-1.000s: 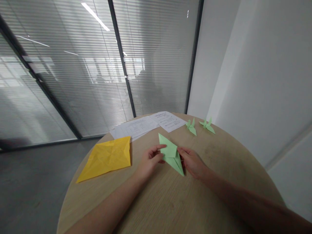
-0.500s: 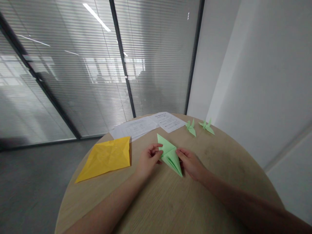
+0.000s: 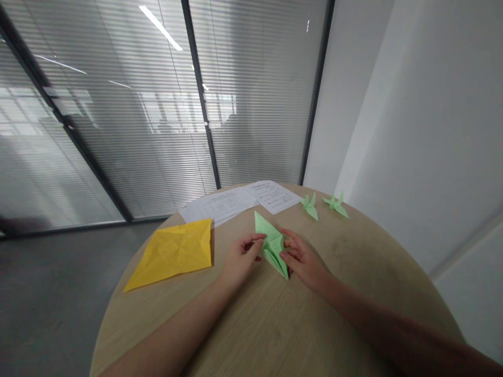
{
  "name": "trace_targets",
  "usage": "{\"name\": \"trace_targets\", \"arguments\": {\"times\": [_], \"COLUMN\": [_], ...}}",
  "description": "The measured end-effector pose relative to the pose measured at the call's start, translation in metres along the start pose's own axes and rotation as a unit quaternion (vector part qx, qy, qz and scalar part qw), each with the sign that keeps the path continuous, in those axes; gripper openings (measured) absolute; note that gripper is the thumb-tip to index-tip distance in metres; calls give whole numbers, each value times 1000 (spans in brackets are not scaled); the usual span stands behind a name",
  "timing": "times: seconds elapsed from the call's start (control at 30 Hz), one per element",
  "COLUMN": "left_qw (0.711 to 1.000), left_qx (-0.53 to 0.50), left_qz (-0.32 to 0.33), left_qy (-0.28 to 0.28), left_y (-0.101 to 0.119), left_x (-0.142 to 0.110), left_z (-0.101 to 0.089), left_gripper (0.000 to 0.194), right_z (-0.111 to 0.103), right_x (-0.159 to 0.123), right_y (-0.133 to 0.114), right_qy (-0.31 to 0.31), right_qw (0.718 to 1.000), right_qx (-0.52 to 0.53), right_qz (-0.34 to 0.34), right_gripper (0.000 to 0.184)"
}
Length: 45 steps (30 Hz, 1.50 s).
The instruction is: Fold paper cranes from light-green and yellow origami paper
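Observation:
A light green folded paper [image 3: 270,242], a long pointed shape, lies on the round wooden table [image 3: 275,324] between both hands. My left hand [image 3: 240,259] pinches its left edge with thumb and fingers closed. On the other side, my right hand [image 3: 301,256] presses the fingers on a flap folded over the paper's right half.
A creased yellow paper square [image 3: 173,252] lies flat at the left of the table. Two white printed sheets [image 3: 239,201] sit at the far edge. Two small green paper cranes [image 3: 310,206] [image 3: 336,204] stand at the far right. Glass walls with blinds rise behind.
The right flap of the green paper has been folded inward, making the shape narrower. My right hand has slid left over it; the left hand has stayed on its edge.

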<state>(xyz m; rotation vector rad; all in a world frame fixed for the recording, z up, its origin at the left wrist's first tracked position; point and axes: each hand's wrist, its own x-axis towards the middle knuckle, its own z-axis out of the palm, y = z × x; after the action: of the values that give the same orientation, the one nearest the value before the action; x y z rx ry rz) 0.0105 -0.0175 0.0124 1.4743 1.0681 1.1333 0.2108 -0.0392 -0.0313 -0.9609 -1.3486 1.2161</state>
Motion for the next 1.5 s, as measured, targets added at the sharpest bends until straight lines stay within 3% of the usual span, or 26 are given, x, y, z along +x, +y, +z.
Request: {"name": "trace_targets", "arguments": {"times": [0.2,0.83,1.23,1.5], "left_qw": [999,999,997,994], "left_qx": [6,2,1,-49], "left_qz": [0,8,33,45], "left_qy": [-38,-53,-66,-82], "left_y": [-7,-11,-12,-18], "left_x": [1,2,1,4], "left_z": [1,0,-1,-3], "left_gripper": [57,48,60,56], "right_z": [-1,-1,-2,-1], "right_x": [2,2,6,5], "right_y": [1,0,-7,-9], "right_qy": [-1,11,61,54], "right_qw": [1000,1000,978,974], "right_qx": [0,-14,177,206], "right_qz": [-3,4,91,80], "right_gripper": [59,56,59,57]}}
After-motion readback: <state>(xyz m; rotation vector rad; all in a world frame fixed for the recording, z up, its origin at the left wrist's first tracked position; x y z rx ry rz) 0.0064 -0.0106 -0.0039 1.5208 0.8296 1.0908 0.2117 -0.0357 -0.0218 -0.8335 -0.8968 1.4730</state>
